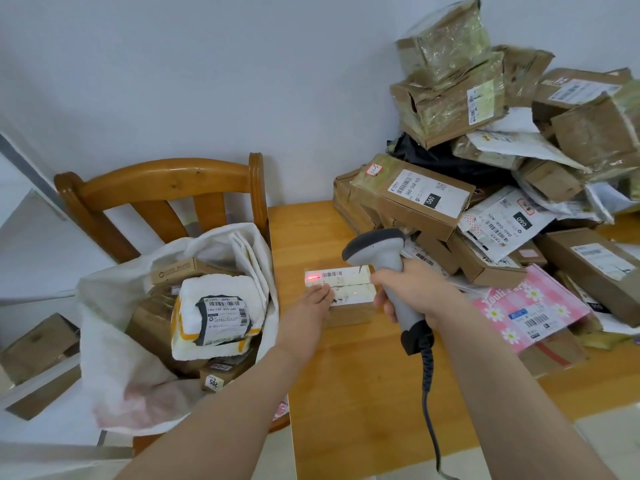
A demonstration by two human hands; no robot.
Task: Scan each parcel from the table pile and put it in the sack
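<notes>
A small brown parcel (349,292) with a white label lies on the wooden table (363,375), a red scan line glowing on its barcode at the left end. My left hand (311,301) holds the parcel's near left edge, thumb on the label. My right hand (412,289) grips the handle of a grey barcode scanner (377,249), whose head points down at the label. The white sack (114,341) stands open on the chair to the left, holding several parcels. The parcel pile (502,174) rises at the table's back right.
A wooden chair (156,188) carries the sack against the table's left edge. The scanner's black cable (427,393) hangs down over the table front. A pink flowered mailer (526,306) lies beside my right wrist. A white wall stands behind.
</notes>
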